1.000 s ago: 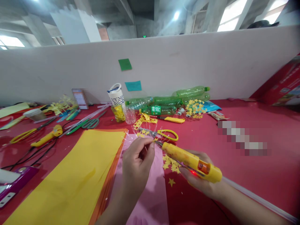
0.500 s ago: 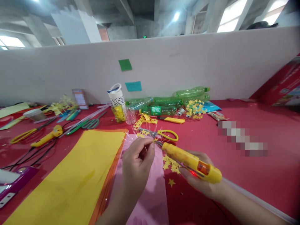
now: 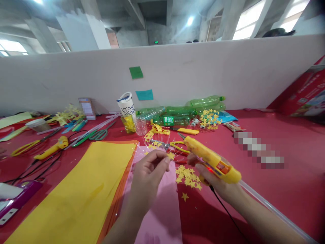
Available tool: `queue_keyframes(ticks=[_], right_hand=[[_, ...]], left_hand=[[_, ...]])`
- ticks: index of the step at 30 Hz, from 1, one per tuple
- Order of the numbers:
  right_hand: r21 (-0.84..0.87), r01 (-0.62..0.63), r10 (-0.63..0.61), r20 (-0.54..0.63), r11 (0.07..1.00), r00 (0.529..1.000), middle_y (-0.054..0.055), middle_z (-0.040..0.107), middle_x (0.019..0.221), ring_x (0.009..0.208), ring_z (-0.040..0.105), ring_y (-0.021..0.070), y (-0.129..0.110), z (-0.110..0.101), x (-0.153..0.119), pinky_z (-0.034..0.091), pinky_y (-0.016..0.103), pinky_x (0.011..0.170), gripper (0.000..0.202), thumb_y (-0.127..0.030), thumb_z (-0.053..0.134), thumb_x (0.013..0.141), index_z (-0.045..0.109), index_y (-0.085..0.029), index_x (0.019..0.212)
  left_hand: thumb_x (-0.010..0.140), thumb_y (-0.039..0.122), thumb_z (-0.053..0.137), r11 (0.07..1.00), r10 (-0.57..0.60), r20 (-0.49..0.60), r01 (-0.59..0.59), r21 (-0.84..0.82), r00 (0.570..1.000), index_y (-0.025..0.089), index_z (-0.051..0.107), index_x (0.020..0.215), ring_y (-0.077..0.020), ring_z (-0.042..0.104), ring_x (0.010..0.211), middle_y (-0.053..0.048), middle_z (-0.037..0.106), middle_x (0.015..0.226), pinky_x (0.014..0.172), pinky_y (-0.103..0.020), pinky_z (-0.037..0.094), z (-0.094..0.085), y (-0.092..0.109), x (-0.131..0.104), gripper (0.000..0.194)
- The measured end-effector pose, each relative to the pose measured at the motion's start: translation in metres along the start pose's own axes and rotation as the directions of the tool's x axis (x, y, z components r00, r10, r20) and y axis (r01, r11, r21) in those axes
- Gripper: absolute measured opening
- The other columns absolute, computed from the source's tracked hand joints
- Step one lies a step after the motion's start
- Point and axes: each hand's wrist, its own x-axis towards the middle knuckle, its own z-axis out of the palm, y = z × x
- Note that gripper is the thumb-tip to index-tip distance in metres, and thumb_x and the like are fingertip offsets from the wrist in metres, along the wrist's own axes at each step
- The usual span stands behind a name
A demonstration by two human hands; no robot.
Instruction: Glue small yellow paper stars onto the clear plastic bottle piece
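Between the thumb and fingertips of my left hand is a small yellow paper star, held above the pink sheet. My right hand is wrapped round a yellow glue gun, its nozzle raised up and to the left, apart from the star. A clear glue stick sticks out of the gun's back, and a red light glows on its side. Under and left of the gun lies a pile of yellow stars. Yellow-handled scissors rest just beyond my fingers, partly behind clear plastic strips.
Yellow sheets over orange ones lie left. Another glue gun, green scissors and a purple power strip are further left. Green bottles, a white cup and a yellow cutter stand or lie near the white partition.
The glue gun's nozzle has moved away from the star, up and to the right. My left hand still pinches the star, which now shows more fully.
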Motion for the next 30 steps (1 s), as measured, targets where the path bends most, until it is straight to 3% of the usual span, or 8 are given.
queue_keyframes(ticks=[3,6,14,21,23,25,27,30], right_hand=[[-0.06,0.06,-0.063,-0.041,0.996,0.997,0.002,0.065,0.081,0.07,0.064,0.0166,-0.012,0.002,0.005,0.053,0.028,0.059,0.006,-0.024,0.06,0.081,0.06,-0.023,0.087],[-0.155,0.224,-0.229,-0.011,0.962,0.973,0.002,0.062,0.079,0.07,0.063,0.0162,-0.017,0.007,0.009,0.053,0.027,0.061,0.006,-0.018,0.062,0.079,0.061,-0.022,0.084],[-0.171,0.414,-0.392,0.148,0.894,0.908,0.004,0.063,0.086,0.08,0.063,0.0182,-0.008,0.012,0.012,0.052,0.03,0.071,0.009,-0.016,0.062,0.077,0.061,-0.02,0.085],[-0.198,0.361,-0.352,0.08,0.911,0.932,0.003,0.064,0.077,0.07,0.064,0.0169,-0.022,0.016,0.012,0.053,0.028,0.063,0.008,-0.014,0.06,0.079,0.061,-0.021,0.082],[-0.189,0.352,-0.347,0.06,0.917,0.936,0.002,0.064,0.077,0.07,0.064,0.0169,-0.025,0.015,0.013,0.052,0.028,0.063,0.01,-0.013,0.061,0.078,0.061,-0.022,0.082],[-0.202,0.337,-0.34,0.021,0.919,0.94,0.001,0.064,0.078,0.07,0.063,0.0172,-0.025,0.012,0.017,0.052,0.029,0.063,0.012,-0.012,0.062,0.077,0.06,-0.023,0.083],[-0.226,0.33,-0.345,-0.029,0.917,0.938,0.001,0.063,0.079,0.073,0.063,0.0182,-0.023,0.009,0.023,0.051,0.03,0.063,0.013,-0.014,0.063,0.077,0.059,-0.024,0.082],[-0.252,0.347,-0.375,-0.071,0.903,0.924,0.001,0.062,0.078,0.075,0.062,0.0198,-0.018,0.005,0.034,0.051,0.031,0.063,0.012,-0.016,0.063,0.078,0.057,-0.026,0.079]], left_hand=[[0.084,0.026,0.056,0.946,-0.226,0.178,0.259,-0.194,0.958,0.018,0.054,0.075,-0.0021,0.026,0.041,0.006,0.052,0.06,0.039,-0.018,0.015,-0.001,0.004,0.0,0.013],[0.083,0.023,0.055,0.883,-0.304,0.262,0.374,-0.284,0.916,0.017,0.051,0.07,-0.0021,0.025,0.04,0.005,0.05,0.057,0.039,-0.019,0.01,-0.001,0.005,-0.004,0.015],[0.08,0.02,0.051,0.813,-0.338,0.432,0.491,-0.313,0.836,0.016,0.046,0.061,-0.0027,0.021,0.038,0.006,0.038,0.048,0.039,-0.022,0.009,-0.004,0.009,-0.01,0.02],[0.081,0.021,0.047,0.801,-0.34,0.487,0.519,-0.299,0.805,0.017,0.047,0.065,-0.0038,0.019,0.038,0.006,0.037,0.049,0.039,-0.022,0.008,-0.003,0.007,-0.009,0.016],[0.082,0.027,0.049,0.844,-0.346,0.442,0.481,-0.239,0.828,0.018,0.048,0.066,-0.0046,0.02,0.039,0.007,0.036,0.049,0.039,-0.022,0.009,-0.007,0.011,-0.006,0.018],[0.081,0.033,0.054,0.937,-0.291,0.285,0.332,-0.107,0.913,0.018,0.054,0.07,-0.006,0.026,0.042,0.006,0.038,0.052,0.04,-0.021,0.015,-0.016,0.015,-0.001,0.018],[0.081,0.032,0.056,0.986,-0.047,0.015,0.044,0.163,0.999,0.02,0.059,0.076,-0.009,0.038,0.05,0.003,0.045,0.058,0.046,-0.022,0.027,-0.028,0.018,0.005,0.013],[0.08,0.025,0.058,0.726,0.393,-0.116,-0.231,0.648,0.912,0.021,0.062,0.076,-0.0136,0.048,0.067,-0.001,0.052,0.076,0.062,-0.027,0.038,-0.041,0.014,0.01,0.007]])
